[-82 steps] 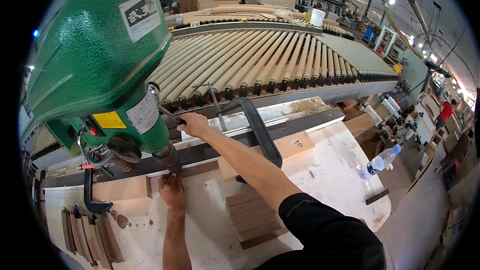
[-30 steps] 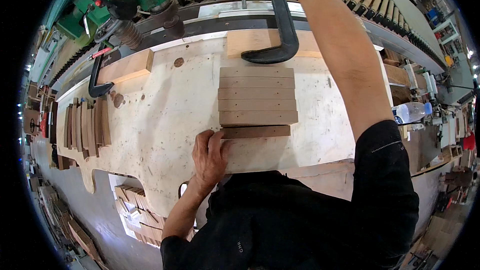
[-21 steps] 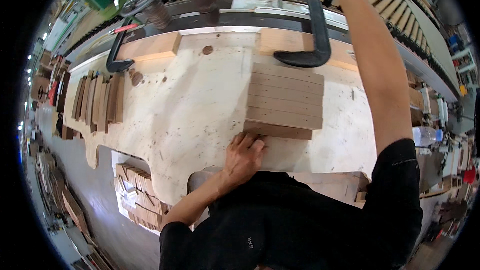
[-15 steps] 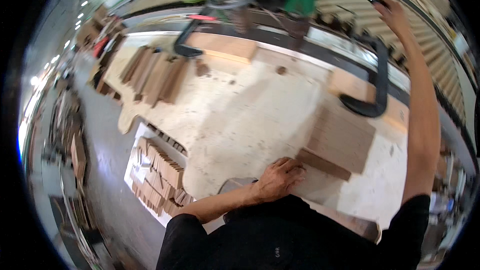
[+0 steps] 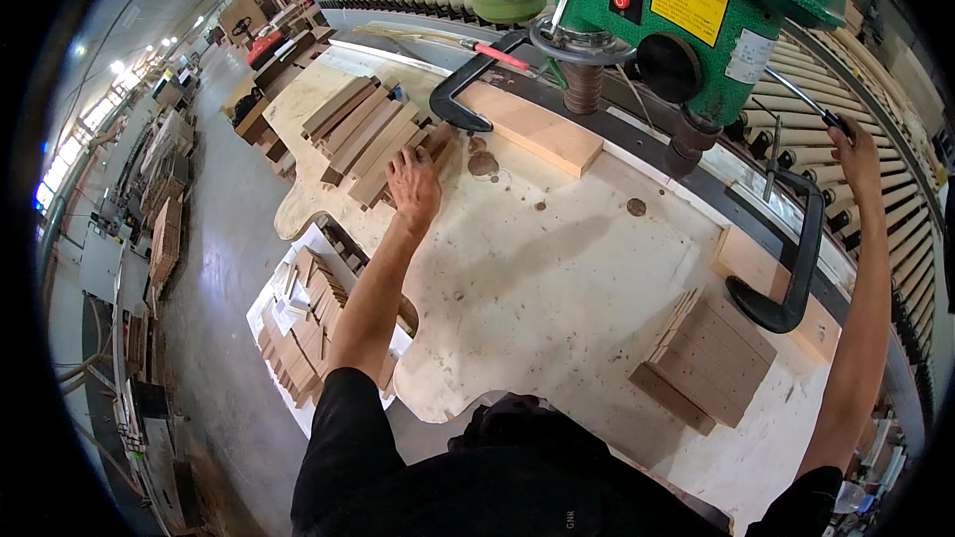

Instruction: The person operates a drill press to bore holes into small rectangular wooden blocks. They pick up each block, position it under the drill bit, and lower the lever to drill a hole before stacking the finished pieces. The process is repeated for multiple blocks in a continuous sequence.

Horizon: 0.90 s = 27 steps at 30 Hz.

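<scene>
My left hand (image 5: pixel 414 186) is at the near end of a row of wooden blocks (image 5: pixel 360 134) on the left of the pale board table, its fingers curled over a block there. The undersides of those fingers are hidden. Far to the right, my right hand (image 5: pixel 856 151) is closed around the black-tipped end of a metal lever (image 5: pixel 796 91), which runs from a green drill press (image 5: pixel 637 20). A second group of wooden blocks (image 5: pixel 708 358), with small holes or marks on top, lies together on the right of the table.
Black C-clamps (image 5: pixel 796 303) pin light wooden fence pieces (image 5: pixel 532 127) along the table's far edge; another C-clamp (image 5: pixel 453 99) is at left. Cut wood pieces (image 5: pixel 303 323) are stacked low at left, by the floor (image 5: pixel 224 338). A roller conveyor (image 5: pixel 895 249) stands beyond.
My left hand has gone from beside the right-hand blocks across to the left row of blocks. My right hand stays on the lever. The view has shifted, showing more of the drill press.
</scene>
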{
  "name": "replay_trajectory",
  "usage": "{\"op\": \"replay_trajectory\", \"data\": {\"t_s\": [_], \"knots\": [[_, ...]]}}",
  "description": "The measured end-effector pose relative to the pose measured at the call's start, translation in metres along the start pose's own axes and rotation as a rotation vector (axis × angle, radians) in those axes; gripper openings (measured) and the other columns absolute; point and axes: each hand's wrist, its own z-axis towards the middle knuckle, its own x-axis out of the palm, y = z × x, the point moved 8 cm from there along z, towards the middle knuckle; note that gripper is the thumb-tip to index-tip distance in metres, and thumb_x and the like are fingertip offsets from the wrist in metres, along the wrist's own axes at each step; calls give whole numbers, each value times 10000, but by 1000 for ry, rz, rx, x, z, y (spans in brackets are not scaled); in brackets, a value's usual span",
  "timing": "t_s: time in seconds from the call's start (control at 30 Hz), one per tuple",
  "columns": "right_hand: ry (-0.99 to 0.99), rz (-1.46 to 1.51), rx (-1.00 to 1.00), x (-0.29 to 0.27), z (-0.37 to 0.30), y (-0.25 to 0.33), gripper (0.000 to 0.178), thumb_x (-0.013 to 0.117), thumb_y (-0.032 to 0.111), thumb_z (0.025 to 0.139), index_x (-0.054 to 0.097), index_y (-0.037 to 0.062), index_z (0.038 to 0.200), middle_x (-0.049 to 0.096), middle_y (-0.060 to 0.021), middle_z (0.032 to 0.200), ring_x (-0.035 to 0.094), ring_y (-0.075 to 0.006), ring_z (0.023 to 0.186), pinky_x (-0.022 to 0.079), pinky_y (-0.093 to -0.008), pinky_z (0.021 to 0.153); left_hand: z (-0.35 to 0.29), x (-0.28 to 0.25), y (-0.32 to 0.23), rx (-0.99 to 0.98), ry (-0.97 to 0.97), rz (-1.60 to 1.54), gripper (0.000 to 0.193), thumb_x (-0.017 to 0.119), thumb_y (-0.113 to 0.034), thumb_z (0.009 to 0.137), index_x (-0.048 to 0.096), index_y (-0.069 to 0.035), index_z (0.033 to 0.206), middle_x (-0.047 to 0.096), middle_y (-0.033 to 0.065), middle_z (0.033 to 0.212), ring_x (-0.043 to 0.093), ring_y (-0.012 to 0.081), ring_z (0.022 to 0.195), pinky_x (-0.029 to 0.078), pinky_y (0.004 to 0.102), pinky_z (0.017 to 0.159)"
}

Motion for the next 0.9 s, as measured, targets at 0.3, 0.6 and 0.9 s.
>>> {"op": "replay_trajectory", "data": {"t_s": [0.3, 0.6, 0.9], "knots": [[-45, 24, -14, -4, -10, 12, 498, 663, 341, 920, 580, 25, 1295, 663, -106, 928, 603, -138, 672, 496, -302, 636, -2, 2, -4, -36, -23, -67, 267, 561, -118, 834, 644, -56, 1080, 600, 149, 1054, 544, 331, 1038, 399, 452, 922], [-41, 53, -86, -4, -3, -7, 495, 645, 363, 918, 596, 4, 1255, 659, -200, 1118, 702, -212, 822, 552, -354, 732, -18, -90, -130, 398, -184, -801, 254, 617, 22, 763, 658, -53, 1003, 593, 131, 985, 564, 349, 926, 474, 456, 782], [-99, -164, -119, -2, -13, 15, 482, 638, 451, 886, 646, 115, 1232, 676, -172, 1113, 649, -320, 1040, 503, -435, 892, -57, -85, -292, 825, -85, -894, 309, 586, 15, 713, 624, -51, 1012, 585, 73, 1056, 557, 279, 1004, 482, 416, 851]]}}
